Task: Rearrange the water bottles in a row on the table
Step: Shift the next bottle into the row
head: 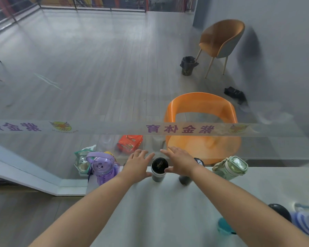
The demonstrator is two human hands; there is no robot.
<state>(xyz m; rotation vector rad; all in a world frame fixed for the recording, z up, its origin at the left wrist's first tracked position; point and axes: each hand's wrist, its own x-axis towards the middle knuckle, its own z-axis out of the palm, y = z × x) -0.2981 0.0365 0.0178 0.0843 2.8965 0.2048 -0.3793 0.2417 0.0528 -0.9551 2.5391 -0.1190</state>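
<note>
I see both hands spread open: left hand [138, 164] and right hand [178, 162] flank the black-capped bottle [159, 169] at the table's [159, 211] far edge, thumbs seemingly touching it.

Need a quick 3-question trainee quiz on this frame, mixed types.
1. Fill in: the green bottle stands at the row's ___ end.
2. Which stands between the left hand and the right hand? A) purple bottle B) black-lidded bottle C) green bottle
3. True or false: the left hand grips the purple bottle.
Key: 1 right; 2 B; 3 false.
</note>
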